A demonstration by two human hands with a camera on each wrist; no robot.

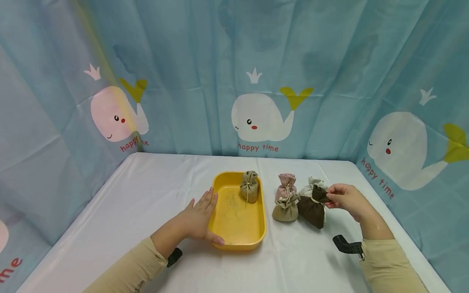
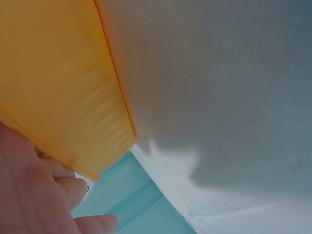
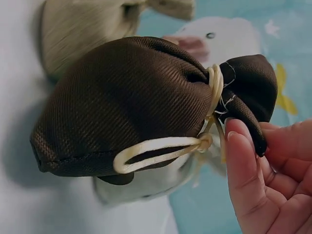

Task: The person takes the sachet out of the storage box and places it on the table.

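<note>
My right hand [image 1: 348, 200] pinches the gathered top of a dark brown cloth pouch [image 1: 311, 210] tied with a cream cord. In the right wrist view, thumb and fingertips hold a fold of the brown pouch [image 3: 122, 107] beyond the knot. Fingers spread, my left hand [image 1: 199, 217] rests along the left rim of a yellow tray [image 1: 238, 228]; the left wrist view shows the fingers against the tray's outer wall [image 2: 73, 97]. Inside the tray, at its far right corner, stands a tan pouch [image 1: 249, 188].
Next to the brown pouch stand a pink pouch [image 1: 285, 186], an olive-tan pouch [image 1: 286, 209] and a white pouch [image 1: 307, 188], partly hidden. A white cloth [image 1: 165, 175] covers the table, and blue curtains [image 1: 190, 81] with whale prints enclose its back and sides.
</note>
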